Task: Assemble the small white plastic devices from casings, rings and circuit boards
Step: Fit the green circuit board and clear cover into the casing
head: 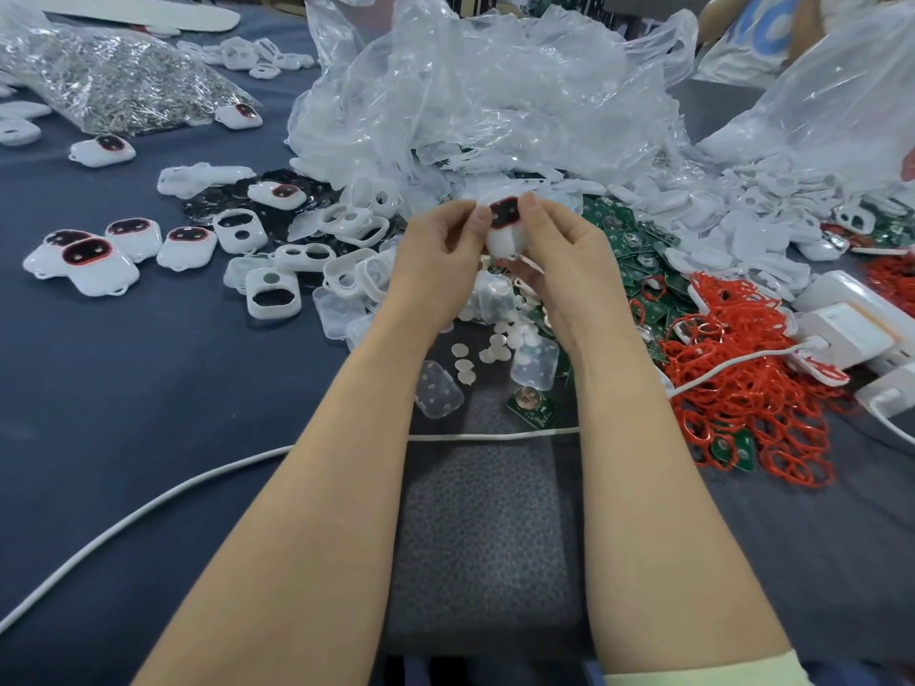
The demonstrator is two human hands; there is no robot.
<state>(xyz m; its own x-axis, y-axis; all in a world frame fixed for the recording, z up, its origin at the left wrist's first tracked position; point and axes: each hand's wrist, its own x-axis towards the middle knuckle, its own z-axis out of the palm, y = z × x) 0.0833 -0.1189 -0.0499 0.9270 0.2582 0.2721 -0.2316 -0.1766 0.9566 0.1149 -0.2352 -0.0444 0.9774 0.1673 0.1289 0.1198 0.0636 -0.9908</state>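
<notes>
Device (501,240), white with a dark, red-rimmed window, is held up between both hands over the table (124,388). The left hand (435,250) pinches its left edge with curled thumb and fingers. The right hand (564,250) grips its right side the same way. Finished devices (99,262) lie at the left, with casings (273,295) near them. Red rings (742,388) are heaped at the right, green boards (626,235) lie beside those, and crumpled bags (495,91) sit behind.

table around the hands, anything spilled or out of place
Yes: red rings sprawl in a tangle over the green circuit boards on the right, and a white cable crosses the mat under both forearms, where it might snag.
</notes>
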